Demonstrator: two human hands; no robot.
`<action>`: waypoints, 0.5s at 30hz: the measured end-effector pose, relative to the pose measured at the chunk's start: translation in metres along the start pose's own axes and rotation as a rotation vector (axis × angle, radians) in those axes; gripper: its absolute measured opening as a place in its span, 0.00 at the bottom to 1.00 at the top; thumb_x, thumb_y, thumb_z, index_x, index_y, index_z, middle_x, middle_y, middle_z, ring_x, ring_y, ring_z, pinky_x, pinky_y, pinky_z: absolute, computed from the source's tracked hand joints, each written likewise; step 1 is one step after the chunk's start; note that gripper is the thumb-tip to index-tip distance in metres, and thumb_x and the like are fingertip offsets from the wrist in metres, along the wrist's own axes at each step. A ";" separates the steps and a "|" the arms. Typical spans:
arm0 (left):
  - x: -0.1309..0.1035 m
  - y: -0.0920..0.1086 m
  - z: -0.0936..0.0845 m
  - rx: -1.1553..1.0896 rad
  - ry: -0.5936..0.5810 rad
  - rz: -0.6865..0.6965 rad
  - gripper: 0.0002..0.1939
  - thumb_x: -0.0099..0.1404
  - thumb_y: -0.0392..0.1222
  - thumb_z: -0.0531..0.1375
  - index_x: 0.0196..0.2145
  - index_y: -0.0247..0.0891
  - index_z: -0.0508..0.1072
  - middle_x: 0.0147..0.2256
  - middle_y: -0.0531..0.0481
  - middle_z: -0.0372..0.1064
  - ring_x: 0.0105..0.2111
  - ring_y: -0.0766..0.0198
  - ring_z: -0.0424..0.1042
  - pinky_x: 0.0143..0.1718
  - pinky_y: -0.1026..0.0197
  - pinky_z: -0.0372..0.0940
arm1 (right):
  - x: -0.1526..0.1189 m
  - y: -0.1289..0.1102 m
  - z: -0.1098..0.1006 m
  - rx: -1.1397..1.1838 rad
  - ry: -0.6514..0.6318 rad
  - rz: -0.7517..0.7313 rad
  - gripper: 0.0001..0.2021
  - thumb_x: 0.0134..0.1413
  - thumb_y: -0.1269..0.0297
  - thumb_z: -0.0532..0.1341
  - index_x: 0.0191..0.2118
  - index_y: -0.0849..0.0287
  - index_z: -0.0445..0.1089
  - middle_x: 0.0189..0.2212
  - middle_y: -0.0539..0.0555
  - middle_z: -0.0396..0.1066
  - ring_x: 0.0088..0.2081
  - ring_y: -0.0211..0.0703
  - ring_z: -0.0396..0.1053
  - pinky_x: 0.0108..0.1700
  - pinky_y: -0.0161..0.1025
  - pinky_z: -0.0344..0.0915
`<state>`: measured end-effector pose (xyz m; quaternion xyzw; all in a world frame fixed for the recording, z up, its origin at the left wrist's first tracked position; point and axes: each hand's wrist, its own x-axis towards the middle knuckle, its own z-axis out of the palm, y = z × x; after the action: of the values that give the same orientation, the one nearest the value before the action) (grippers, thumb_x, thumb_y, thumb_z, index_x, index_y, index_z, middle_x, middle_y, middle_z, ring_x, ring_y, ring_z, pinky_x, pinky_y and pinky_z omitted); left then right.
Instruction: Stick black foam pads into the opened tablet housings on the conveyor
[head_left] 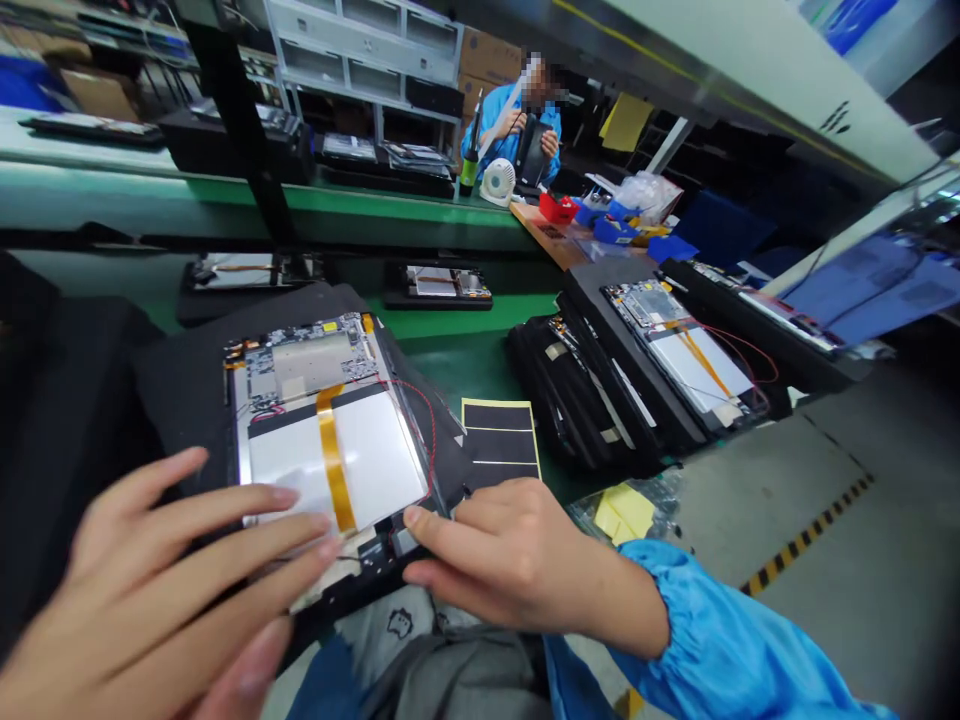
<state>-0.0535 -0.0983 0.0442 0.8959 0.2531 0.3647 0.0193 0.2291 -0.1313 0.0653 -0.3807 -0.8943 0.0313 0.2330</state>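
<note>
An opened tablet (375, 450) lies on black foam in front of me, its circuit board at the far end and a white battery crossed by an orange ribbon nearer. A thin red wire curves off its right side. My left hand (187, 560) is spread over the near left part, fingertips on the battery's lower edge. At the near right corner my right hand (502, 550) has its fingers bent, thumb and index at the tablet's edge; what they hold, if anything, is too small to name. A sheet of black strips (502, 440) on yellow-edged backing lies just beyond the right hand.
Stacked opened devices (697, 360) on black foam stand to the right. Two more devices sit behind on the green line, one a small unit (442, 283). Yellow paper (624, 513) lies in plastic at the bench edge. A person in blue (495, 110) works across the line beside a fan.
</note>
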 end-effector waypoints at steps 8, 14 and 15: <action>0.022 0.013 0.020 0.014 -0.098 0.011 0.18 0.69 0.34 0.58 0.54 0.46 0.75 0.51 0.49 0.74 0.56 0.58 0.66 0.71 0.46 0.43 | -0.003 0.017 -0.004 0.177 -0.072 -0.035 0.21 0.74 0.52 0.54 0.56 0.63 0.74 0.28 0.53 0.79 0.26 0.39 0.73 0.27 0.36 0.57; 0.030 0.019 0.008 0.042 -0.133 -0.044 0.18 0.71 0.38 0.57 0.55 0.49 0.76 0.51 0.51 0.74 0.56 0.57 0.68 0.70 0.44 0.47 | -0.009 0.021 -0.009 0.364 -0.118 0.042 0.20 0.72 0.57 0.60 0.63 0.58 0.70 0.22 0.46 0.74 0.22 0.36 0.68 0.27 0.33 0.57; 0.035 0.023 0.005 0.056 -0.154 -0.063 0.16 0.72 0.38 0.56 0.53 0.49 0.77 0.50 0.51 0.74 0.56 0.58 0.68 0.69 0.44 0.49 | -0.004 0.018 -0.014 0.380 -0.095 0.044 0.17 0.71 0.60 0.60 0.60 0.59 0.73 0.23 0.47 0.74 0.22 0.36 0.68 0.27 0.33 0.58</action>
<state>-0.0187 -0.1015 0.0677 0.9131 0.2890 0.2866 0.0250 0.2495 -0.1235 0.0720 -0.3477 -0.8737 0.2225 0.2573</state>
